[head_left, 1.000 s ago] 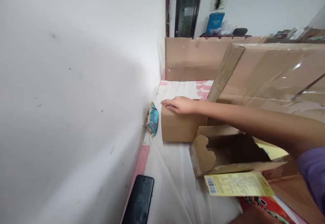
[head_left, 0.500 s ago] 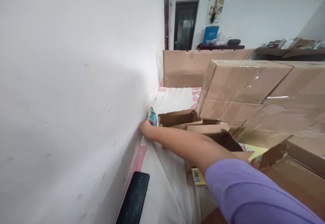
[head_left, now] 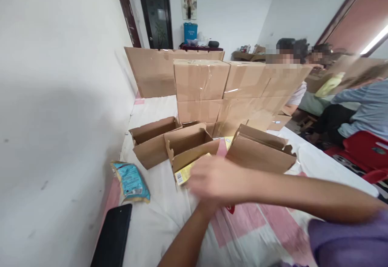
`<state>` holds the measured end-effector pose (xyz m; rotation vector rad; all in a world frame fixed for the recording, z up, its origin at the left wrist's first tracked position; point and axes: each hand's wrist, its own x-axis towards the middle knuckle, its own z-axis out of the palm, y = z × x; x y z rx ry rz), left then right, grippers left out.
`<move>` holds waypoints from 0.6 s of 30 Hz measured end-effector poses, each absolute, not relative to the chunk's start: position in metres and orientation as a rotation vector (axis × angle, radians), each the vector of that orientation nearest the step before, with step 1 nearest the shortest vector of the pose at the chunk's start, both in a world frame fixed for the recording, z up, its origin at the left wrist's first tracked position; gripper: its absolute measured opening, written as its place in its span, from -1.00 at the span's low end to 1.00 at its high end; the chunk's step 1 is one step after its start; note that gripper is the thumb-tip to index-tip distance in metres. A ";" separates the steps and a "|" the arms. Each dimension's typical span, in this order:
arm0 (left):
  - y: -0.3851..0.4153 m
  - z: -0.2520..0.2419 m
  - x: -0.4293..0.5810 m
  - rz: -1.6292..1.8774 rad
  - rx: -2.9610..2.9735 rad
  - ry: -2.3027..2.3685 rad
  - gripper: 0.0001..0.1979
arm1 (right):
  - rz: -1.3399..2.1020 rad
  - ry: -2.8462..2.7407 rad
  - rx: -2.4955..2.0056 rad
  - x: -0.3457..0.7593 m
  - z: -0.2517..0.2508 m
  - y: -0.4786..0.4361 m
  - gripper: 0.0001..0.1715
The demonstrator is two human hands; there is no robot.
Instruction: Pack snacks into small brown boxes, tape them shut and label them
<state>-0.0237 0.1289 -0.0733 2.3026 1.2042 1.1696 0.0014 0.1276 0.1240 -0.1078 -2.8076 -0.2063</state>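
My right hand (head_left: 212, 180) is smeared by motion over the table, its arm crossing above my left wrist. A yellow box (head_left: 183, 175) with a barcode lies just behind the fingers, in front of an open cardboard box (head_left: 194, 146); whether the hand touches it I cannot tell. My left forearm (head_left: 189, 238) comes up from the bottom edge, and my left hand is hidden behind the right one. A small red thing (head_left: 230, 209) peeks out below the right wrist. By the wall, a blue snack bag (head_left: 131, 181) rests on the cloth, apart from both hands.
Another open carton (head_left: 154, 144) stands left, a third (head_left: 260, 152) right. Stacked taped boxes (head_left: 200, 81) form a barrier behind them. A black phone (head_left: 112, 234) lies at the wall (head_left: 54, 117). People sit beyond, near a red chair (head_left: 366, 154).
My right hand was at the blue bag beside the wall; it has let go and moved right, over my left wrist. The bag now lies free. The view has turned right.
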 end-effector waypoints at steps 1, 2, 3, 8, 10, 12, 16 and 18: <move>0.130 -0.075 -0.024 1.144 2.346 1.200 -0.55 | -0.155 -2.691 -0.377 0.051 0.127 0.132 -0.72; 0.131 -0.076 -0.025 1.110 2.399 1.191 -0.54 | -0.096 -2.569 -0.644 0.100 0.126 0.136 -0.74; 0.132 -0.077 -0.026 1.069 2.455 1.183 -0.55 | -0.087 -2.385 -0.875 0.145 0.121 0.139 -0.76; 0.127 -0.076 -0.029 0.945 2.633 1.205 -0.66 | -0.298 -2.122 -1.321 0.280 0.067 0.146 -0.61; 0.117 -0.072 -0.028 0.979 2.678 1.187 -0.62 | -0.318 -2.181 -1.349 0.293 0.051 0.152 -0.48; 0.103 -0.060 -0.028 1.062 2.693 1.169 -0.52 | -0.226 -2.242 -1.285 0.294 0.043 0.157 -0.65; 0.080 -0.004 -0.031 1.389 2.601 1.151 -0.48 | -0.009 -2.277 -0.987 0.293 0.040 0.153 -0.90; 0.081 0.036 -0.031 1.848 2.411 1.119 -0.50 | 0.046 -2.249 -0.888 0.294 0.039 0.144 -0.89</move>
